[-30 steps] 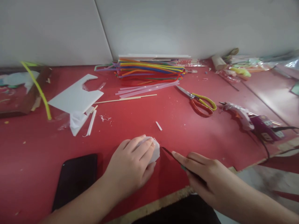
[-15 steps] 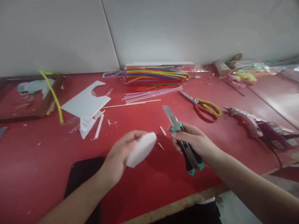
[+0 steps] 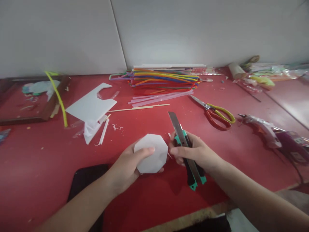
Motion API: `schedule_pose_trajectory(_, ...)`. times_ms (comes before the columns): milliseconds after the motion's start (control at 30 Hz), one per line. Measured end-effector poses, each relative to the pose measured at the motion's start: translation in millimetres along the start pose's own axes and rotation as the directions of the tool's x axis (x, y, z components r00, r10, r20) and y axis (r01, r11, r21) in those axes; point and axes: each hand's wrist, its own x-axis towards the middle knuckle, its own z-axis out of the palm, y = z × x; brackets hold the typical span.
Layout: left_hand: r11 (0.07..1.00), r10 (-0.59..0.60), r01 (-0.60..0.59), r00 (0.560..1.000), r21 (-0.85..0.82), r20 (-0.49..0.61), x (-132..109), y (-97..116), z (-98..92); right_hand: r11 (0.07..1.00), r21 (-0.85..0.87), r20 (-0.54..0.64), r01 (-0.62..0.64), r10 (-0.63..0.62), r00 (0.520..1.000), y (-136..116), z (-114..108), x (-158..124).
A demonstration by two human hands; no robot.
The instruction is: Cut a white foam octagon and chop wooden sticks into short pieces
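Note:
My left hand [image 3: 126, 166] grips a white, many-sided foam board piece [image 3: 153, 159], with the thumb flat across its face and the other fingers mostly hidden behind it. Close by on the right, my right hand [image 3: 199, 149] is wrapped around a utility knife [image 3: 190, 161] with a black and green handle. Its blade [image 3: 176, 124] is out and points up and away from me. The knife and the white piece are apart. Small white slivers lie on the red table [image 3: 145, 124] behind the hands.
Scissors [image 3: 214, 112] lie beyond my right hand, with a glue gun [image 3: 265, 129] farther right. Pipe cleaners [image 3: 165, 79] and pale straws [image 3: 159, 98] are at the back. A cut white sheet [image 3: 93, 104], a dark tray [image 3: 48, 109] and a black phone [image 3: 84, 178] are on the left.
My left hand has turned the white piece from a slanted view to nearly face-on. The right hand, still holding the knife, has shifted slightly left and down. The view has moved a little.

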Motion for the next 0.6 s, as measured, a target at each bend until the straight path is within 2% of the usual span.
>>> schedule_pose_trajectory(167,0.988,0.065,-0.045,0.989,0.147,-0.132,1.9,-8.7,-1.4,0.998,-0.047,0.028,0.049,-0.047,0.998,-1.4,6.1,-3.5)
schedule_pose_trajectory(333,0.962,0.132,-0.124,0.991,0.242,-0.016,3.4,-16.1,-1.9,0.997,-0.070,-0.018,0.016,-0.018,1.000,-2.9,3.3,-5.5)
schedule_pose_trajectory(400,0.920,0.241,-0.225,0.970,0.321,-0.011,4.0,-19.9,1.1,0.999,-0.047,-0.085,0.022,-0.025,0.996,-5.6,0.2,-5.5)
schedule_pose_trajectory(433,0.880,0.323,-0.288,0.946,0.377,-0.031,4.4,-22.2,3.1,0.999,-0.015,-0.131,0.044,-0.046,0.990,-7.8,-1.9,-5.2)
schedule_pose_trajectory(500,0.737,0.518,-0.400,0.852,0.545,-0.075,5.9,-27.6,7.4,0.991,0.076,-0.220,0.111,-0.092,0.971,-13.6,-7.1,-4.0)
schedule_pose_trajectory(533,0.611,0.613,-0.430,0.788,0.664,-0.054,7.2,-30.1,9.5,0.981,0.129,-0.252,0.148,-0.112,0.961,-16.9,-10.0,-3.3)
schedule_pose_trajectory(567,0.427,0.697,-0.445,0.716,0.787,0.027,9.0,-32.4,11.5,0.968,0.178,-0.268,0.178,-0.126,0.955,-20.0,-12.9,-2.6)
schedule_pose_trajectory(600,0.191,0.743,-0.453,0.647,0.871,0.174,11.4,-34.1,13.5,0.955,0.222,-0.268,0.199,-0.137,0.954,-22.7,-15.8,-2.0)
